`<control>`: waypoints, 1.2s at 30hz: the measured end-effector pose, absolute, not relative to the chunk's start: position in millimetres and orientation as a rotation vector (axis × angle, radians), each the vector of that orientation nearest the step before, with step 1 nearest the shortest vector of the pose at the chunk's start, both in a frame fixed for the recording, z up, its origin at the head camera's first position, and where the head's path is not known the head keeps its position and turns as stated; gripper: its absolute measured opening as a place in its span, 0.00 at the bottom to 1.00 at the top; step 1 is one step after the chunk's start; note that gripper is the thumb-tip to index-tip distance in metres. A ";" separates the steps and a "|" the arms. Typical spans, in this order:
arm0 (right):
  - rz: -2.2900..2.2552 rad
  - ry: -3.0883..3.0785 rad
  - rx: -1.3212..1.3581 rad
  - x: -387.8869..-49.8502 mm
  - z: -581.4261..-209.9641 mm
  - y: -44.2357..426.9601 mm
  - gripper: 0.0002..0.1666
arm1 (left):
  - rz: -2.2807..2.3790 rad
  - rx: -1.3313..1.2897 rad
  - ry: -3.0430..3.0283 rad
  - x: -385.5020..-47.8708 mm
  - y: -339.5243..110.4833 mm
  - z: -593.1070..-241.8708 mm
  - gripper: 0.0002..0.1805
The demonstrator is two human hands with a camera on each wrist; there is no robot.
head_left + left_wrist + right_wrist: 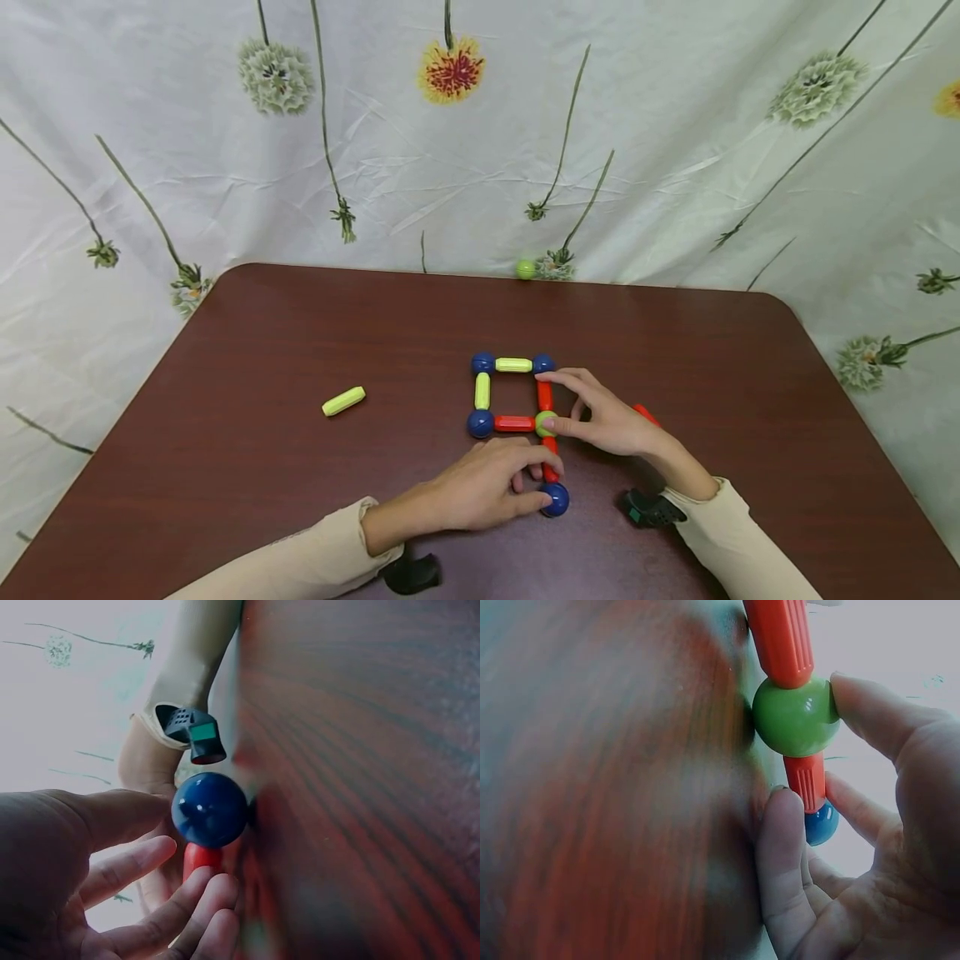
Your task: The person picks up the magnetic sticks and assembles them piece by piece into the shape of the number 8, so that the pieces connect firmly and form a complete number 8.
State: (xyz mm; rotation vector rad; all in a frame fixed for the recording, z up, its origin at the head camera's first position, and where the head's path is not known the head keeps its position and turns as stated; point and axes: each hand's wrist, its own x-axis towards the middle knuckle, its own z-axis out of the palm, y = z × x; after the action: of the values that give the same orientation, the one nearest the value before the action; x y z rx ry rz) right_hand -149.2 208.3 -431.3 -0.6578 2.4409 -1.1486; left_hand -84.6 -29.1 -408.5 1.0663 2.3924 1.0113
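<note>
A square of building sticks and balls lies on the table, with yellow sticks [513,365] at the top and left and red sticks [515,423] at the bottom and right. Blue balls [481,423] stand at three corners, a green ball [546,423] at the fourth. From the green ball another red stick [551,472] runs toward me to a blue ball [210,810]. My left hand [491,487] holds this end, thumb against the blue ball, fingers by the stick. My right hand [607,417] grips the square's right side, thumb on the green ball, fingers about the red stick [806,780].
A loose yellow stick [343,401] lies to the left on the brown table [262,350]. Another red piece [646,414] shows partly behind the right wrist. A light green ball [526,269] sits at the far table edge, before the flowered cloth [375,125].
</note>
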 end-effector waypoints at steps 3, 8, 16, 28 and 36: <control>-1.151 2.439 -0.662 -149.3 -431.1 208.3 0.38 | 1.036 1.070 2.395 -85.9 -30.4 -407.3 0.14; -1.151 2.438 -0.670 -149.3 -430.6 207.7 0.38 | 1.047 1.059 2.413 -88.8 -33.1 -405.8 0.15; -1.162 2.425 -0.668 -149.7 -431.1 207.7 0.38 | 1.130 1.036 2.462 -98.6 -49.7 -392.3 0.15; -1.159 2.439 -0.663 -149.6 -431.5 209.0 0.39 | 1.182 0.859 2.588 -110.8 -107.7 -381.4 0.12; -1.152 2.436 -0.668 -149.2 -431.4 209.5 0.39 | 1.029 0.782 2.805 -109.8 -154.2 -380.1 0.15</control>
State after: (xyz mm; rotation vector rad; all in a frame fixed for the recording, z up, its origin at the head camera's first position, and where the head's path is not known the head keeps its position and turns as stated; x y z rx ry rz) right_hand -149.2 209.5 -431.4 -0.6677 2.4359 -1.1523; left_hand -109.8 -154.2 -380.1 0.7824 2.8047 1.0293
